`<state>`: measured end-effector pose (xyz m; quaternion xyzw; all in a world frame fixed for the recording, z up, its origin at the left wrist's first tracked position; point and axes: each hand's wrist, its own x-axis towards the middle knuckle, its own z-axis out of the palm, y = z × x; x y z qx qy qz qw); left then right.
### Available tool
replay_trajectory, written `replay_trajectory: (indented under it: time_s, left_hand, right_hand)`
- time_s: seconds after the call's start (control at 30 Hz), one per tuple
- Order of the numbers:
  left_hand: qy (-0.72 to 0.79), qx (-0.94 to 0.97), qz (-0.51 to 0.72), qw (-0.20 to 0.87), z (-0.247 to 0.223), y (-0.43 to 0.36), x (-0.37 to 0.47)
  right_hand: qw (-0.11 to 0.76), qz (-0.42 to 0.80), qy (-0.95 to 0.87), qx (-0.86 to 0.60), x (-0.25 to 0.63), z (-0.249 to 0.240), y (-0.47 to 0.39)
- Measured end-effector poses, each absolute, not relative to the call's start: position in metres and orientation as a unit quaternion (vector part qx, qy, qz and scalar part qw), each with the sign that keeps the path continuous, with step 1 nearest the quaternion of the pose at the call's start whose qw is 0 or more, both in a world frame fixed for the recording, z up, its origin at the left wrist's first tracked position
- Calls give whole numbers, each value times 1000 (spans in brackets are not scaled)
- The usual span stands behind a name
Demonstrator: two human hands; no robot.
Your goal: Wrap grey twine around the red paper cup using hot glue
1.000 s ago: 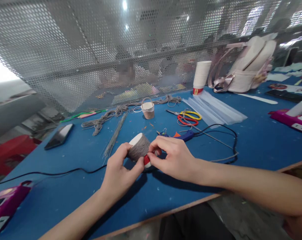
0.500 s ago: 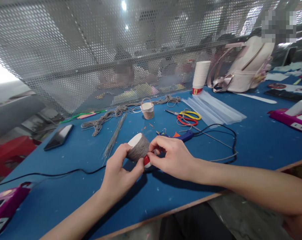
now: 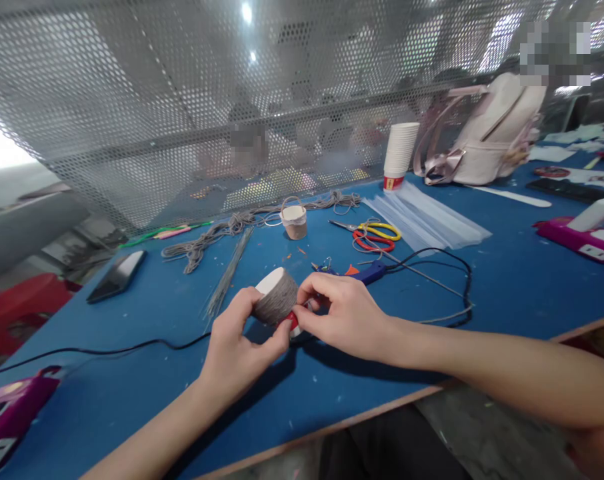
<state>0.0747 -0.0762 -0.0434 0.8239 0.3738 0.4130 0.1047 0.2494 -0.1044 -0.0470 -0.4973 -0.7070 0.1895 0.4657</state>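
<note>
A paper cup [image 3: 277, 297] lies tilted above the table, its upper part wound with grey cord and a red and white part showing lower down. My left hand [image 3: 239, 337] is closed around it, thumb below and fingers on the far side. At the cup's right side, my right hand [image 3: 339, 310] pinches the grey cord against the wrapping; the fingertips partly hide it. Behind the right hand lies a blue glue gun [image 3: 371, 273], partly covered. Farther back stands a small finished-looking basket [image 3: 295, 223] with a handle.
Scissors [image 3: 377, 235], sheer white strips [image 3: 429, 220], a stack of paper cups [image 3: 401, 155] and a backpack [image 3: 492, 137] are at the back right. Bundled grey cord [image 3: 197, 245] and a phone [image 3: 117, 275] lie left. Purple power strips [image 3: 17, 417] flank the blue table [image 3: 132, 407]; a perforated screen [image 3: 182, 100] stands behind.
Both hands stay almost in place. Less of the cup's red part shows beside my fingertips, and the view has shifted very slightly.
</note>
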Motion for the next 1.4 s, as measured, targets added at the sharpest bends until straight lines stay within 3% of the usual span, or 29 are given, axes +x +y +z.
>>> replay_trajectory:
  time_s: [0.7,1.07,1.4]
  left_hand:
    - [406,813,402,111,-44,-77,74]
    - [384,830,393,97,-40,-76,75]
    - [353,838,398,124,-41,-73,71]
  right_hand:
    - [463,192,-706,-500,252,-45,-103]
    - [455,310,-667,-503,255,-45,-99]
    - [460,325,-655,-503,257,-47,-97]
